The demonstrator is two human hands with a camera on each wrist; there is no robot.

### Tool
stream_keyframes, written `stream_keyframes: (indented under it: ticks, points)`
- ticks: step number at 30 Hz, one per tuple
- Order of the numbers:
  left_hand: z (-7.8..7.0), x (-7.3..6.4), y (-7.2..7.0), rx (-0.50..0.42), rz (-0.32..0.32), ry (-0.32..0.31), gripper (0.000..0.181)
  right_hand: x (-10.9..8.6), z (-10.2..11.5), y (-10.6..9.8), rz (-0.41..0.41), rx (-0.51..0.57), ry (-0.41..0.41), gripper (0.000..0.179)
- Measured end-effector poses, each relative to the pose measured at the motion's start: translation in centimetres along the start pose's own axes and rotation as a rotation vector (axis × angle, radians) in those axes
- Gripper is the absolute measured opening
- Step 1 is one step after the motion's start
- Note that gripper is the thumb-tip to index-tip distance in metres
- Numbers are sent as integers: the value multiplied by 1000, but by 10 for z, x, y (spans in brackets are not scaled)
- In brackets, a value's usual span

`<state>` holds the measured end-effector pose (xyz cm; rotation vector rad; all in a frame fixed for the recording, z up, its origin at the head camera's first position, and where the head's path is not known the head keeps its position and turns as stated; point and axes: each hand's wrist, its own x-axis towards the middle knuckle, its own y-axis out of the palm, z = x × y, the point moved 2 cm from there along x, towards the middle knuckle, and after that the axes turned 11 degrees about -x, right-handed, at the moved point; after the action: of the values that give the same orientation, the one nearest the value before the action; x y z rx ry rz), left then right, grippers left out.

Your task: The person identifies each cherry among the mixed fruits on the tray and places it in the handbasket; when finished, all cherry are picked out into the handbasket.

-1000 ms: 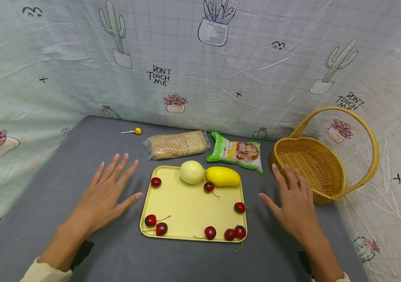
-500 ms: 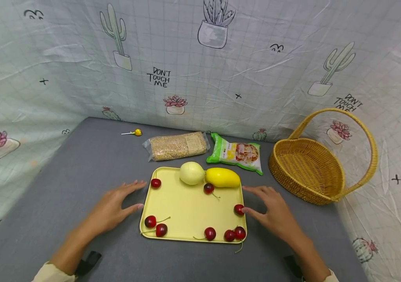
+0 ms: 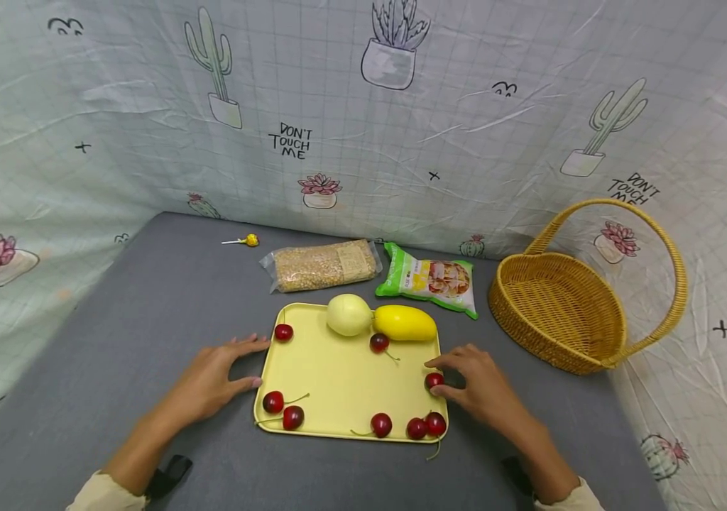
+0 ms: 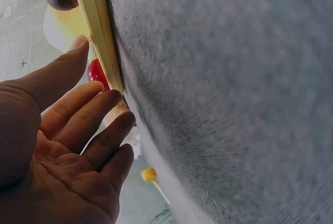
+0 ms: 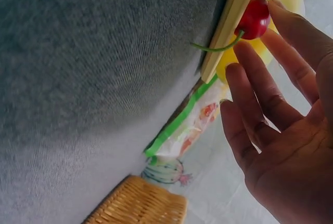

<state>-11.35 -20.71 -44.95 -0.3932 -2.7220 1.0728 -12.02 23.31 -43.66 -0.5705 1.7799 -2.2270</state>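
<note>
A shallow yellow tray (image 3: 338, 376) bears several dark red cherries, a pale green round fruit (image 3: 348, 315) and a yellow mango-like fruit (image 3: 405, 323) along its far side. Beside its left rim is my left hand (image 3: 200, 383), thumb and fingers parted and bent slightly towards the edge, holding nothing. My right hand (image 3: 481, 387) reaches over the right rim, thumb and forefinger either side of a cherry (image 3: 433, 382). In the right wrist view the thumb tip is at this cherry (image 5: 255, 18), whose green stem hangs past the rim; the other fingers spread loosely. Firm contact cannot be told.
Behind the tray lie a clear bag of yellow grains (image 3: 321, 265), a green and white snack packet (image 3: 430, 278) and a lollipop (image 3: 248, 240). A wicker basket (image 3: 532, 341) with a tall handle stands at the right. A printed cloth (image 3: 363, 156) hangs behind the grey table (image 3: 146, 284).
Both hands have come down from spread poses to the tray's sides. The right hand has moved left and inward to the cherry at the right rim. The tray and fruit have not moved.
</note>
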Motion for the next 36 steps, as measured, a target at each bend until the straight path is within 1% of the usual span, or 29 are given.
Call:
stream_keyframes:
  ticks: [5,11,14,20,28,31,36]
  points:
    - [-1,0,2,-3,4,10,62,1,2,2,36,-6,-3,33]
    - [-2,-2,4,1,16,-3,61,2,2,5,67,-16,0,32]
    - [-4,-2,5,-6,18,-7,60,1,1,5,60,-3,0,32]
    - [-5,-3,7,-26,24,-17,61,3,1,1,-5,69,9,33]
    - [-4,-5,12,-9,42,-49,65,8,-2,-8,-100,139,48,35]
    - [-4,-5,12,-13,53,-65,65,9,-3,-11,-139,154,64,34]
    - [-6,-4,13,-16,65,-75,64,11,-6,-16,-200,162,80,34]
